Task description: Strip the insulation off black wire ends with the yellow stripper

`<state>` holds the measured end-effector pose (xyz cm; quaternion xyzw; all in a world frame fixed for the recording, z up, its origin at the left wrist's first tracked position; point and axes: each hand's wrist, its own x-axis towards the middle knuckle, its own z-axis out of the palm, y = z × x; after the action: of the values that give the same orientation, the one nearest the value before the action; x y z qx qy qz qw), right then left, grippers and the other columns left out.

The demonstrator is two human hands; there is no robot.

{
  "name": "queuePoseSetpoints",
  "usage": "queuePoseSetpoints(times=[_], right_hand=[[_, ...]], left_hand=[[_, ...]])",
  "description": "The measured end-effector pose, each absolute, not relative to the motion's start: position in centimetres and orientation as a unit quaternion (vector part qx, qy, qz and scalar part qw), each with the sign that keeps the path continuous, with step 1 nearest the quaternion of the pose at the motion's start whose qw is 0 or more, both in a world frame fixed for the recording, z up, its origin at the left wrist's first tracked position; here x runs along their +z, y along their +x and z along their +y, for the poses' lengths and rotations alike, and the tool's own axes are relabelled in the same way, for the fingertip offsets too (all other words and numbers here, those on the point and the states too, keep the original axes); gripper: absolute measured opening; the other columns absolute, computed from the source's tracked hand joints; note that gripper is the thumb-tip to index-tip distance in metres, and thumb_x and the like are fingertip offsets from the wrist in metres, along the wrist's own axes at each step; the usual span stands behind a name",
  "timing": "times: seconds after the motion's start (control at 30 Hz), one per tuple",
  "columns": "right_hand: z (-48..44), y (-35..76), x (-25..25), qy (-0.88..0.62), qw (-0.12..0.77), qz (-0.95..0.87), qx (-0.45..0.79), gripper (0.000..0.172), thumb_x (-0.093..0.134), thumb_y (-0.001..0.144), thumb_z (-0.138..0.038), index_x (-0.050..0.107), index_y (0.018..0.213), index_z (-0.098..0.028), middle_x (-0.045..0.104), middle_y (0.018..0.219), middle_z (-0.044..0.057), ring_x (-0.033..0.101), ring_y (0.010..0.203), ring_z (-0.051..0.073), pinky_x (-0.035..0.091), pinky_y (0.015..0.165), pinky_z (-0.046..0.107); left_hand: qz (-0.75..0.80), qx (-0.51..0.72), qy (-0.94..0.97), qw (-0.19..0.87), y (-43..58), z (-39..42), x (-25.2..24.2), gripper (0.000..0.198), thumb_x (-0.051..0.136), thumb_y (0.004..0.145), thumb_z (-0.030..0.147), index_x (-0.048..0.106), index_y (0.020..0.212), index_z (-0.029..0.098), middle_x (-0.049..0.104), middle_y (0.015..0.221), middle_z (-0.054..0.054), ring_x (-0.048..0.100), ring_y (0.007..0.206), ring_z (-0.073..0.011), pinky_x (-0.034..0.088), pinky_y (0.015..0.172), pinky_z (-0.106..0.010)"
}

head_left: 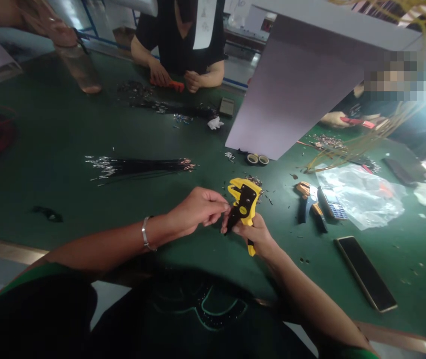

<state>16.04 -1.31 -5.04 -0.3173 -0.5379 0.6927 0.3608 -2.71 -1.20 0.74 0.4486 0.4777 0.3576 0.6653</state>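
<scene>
My right hand (258,233) is wrapped round the handles of a yellow and black wire stripper (245,199), held with its jaws pointing up and to the left. Close to the tool's left side, my left hand (207,207) pinches with thumb and fingertips; what sits between them is too small to make out. Beyond the left hand lies a bundle of black wires (141,166) with silvery ends on the left and coppery ends on the right. Small metal terminals (254,180) are scattered just behind the stripper.
Right of me are orange-and-blue pliers (310,202), a keypad phone (333,203), a clear plastic bag (366,194) and a smartphone (365,274). Two tape rolls (258,159) stand by a grey panel (291,85). Across the table, a person (183,50) holds a red-orange tool (175,86).
</scene>
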Motion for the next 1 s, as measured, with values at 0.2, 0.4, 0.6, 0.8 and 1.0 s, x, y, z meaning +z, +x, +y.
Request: queuePoseSetpoints(times=[0.2,0.4,0.6,0.8,1.0], right_hand=[[-1.7,16.0,-4.4,-0.361,0.346,-0.601,0.623,0.017,0.067,0.072,-0.026,0.064,0.086,-0.017,0.066,0.077,0.004,0.061,0.073,0.020,0.048,0.071,0.033],[-1.9,16.0,-4.5,-0.378,0.355,-0.610,0.600,0.020,0.064,0.071,-0.023,0.062,0.090,-0.016,0.066,0.080,0.004,0.061,0.072,0.018,0.049,0.069,0.032],[-2.1,15.6,-3.9,-0.409,0.327,-0.670,0.526,0.013,0.060,0.071,-0.023,0.060,0.082,-0.016,0.064,0.076,0.003,0.057,0.068,0.016,0.047,0.063,0.029],[-2.5,15.6,-3.8,-0.421,0.331,-0.741,0.405,0.008,0.053,0.070,-0.018,0.053,0.079,-0.019,0.058,0.070,-0.001,0.051,0.060,0.013,0.042,0.056,0.024],[-2.7,15.5,-4.3,-0.453,0.318,-0.774,0.308,0.014,0.050,0.067,-0.018,0.049,0.081,-0.020,0.053,0.065,-0.003,0.048,0.054,0.013,0.040,0.053,0.024]], left_hand=[[0.482,0.346,0.448,0.668,-2.3,-1.5,0.9,0.015,0.059,0.078,0.014,0.064,0.064,0.012,0.049,0.042,0.003,0.036,0.035,-0.0036,0.023,0.037,-0.021],[0.487,0.353,0.438,0.668,-2.2,-1.4,0.7,0.014,0.060,0.078,0.013,0.064,0.064,0.013,0.047,0.041,0.004,0.034,0.035,-0.0037,0.022,0.036,-0.021],[0.485,0.348,0.442,0.669,-2.2,-1.5,0.4,0.019,0.059,0.079,0.014,0.061,0.060,0.013,0.045,0.041,0.005,0.033,0.036,-0.0036,0.021,0.037,-0.021],[0.498,0.337,0.431,0.672,-2.1,-1.7,0.9,0.008,0.061,0.073,0.010,0.065,0.067,0.011,0.046,0.046,0.006,0.033,0.039,-0.0028,0.020,0.038,-0.019],[0.488,0.348,0.438,0.670,-2.0,-1.9,1.3,0.008,0.060,0.068,0.007,0.066,0.064,0.010,0.050,0.050,0.005,0.034,0.042,-0.0027,0.022,0.041,-0.019]])
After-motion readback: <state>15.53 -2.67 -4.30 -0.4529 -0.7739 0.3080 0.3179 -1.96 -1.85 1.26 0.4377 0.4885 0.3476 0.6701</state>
